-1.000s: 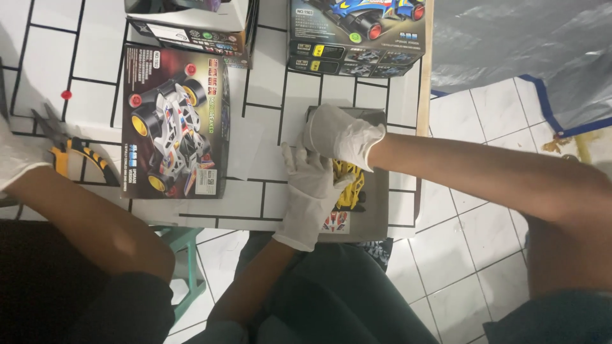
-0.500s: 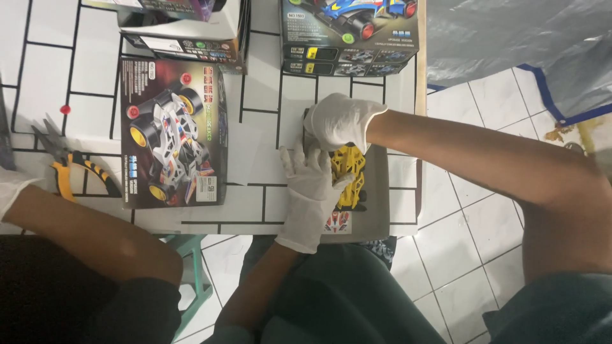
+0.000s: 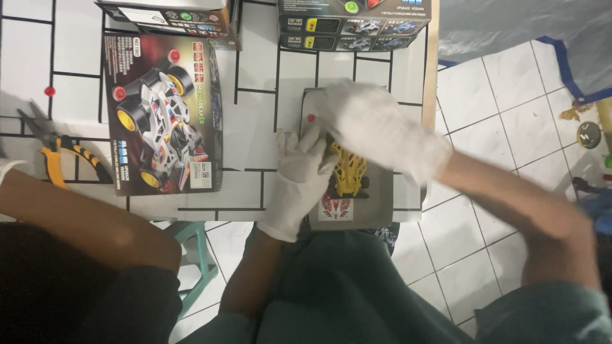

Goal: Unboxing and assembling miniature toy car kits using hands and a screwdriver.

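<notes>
Head view: our left hand, in a white glove, lies flat with the fingers loosely spread along the left edge of the open grey box tray, pinching nothing that we can see. Our right hand, also gloved and blurred, reaches in from three o'clock and covers the top of the tray; we cannot tell whether its fingers are closed on anything.

We judge the work to be near its start. The tray is open in front of us at the table's near edge, and the yellow plastic part lies in it between the two hands, apparently whole. Below it, toward six o'clock, the small sticker sheet also lies in the tray, flat and unpeeled as far as we can see. What else the tray holds is hidden under the right hand.

At nine o'clock from the tray lies a closed toy car kit box, face up. At twelve o'clock stand two more boxes, also closed. Yellow-handled cutters rest untouched at the far left, beside another person's arm.
</notes>
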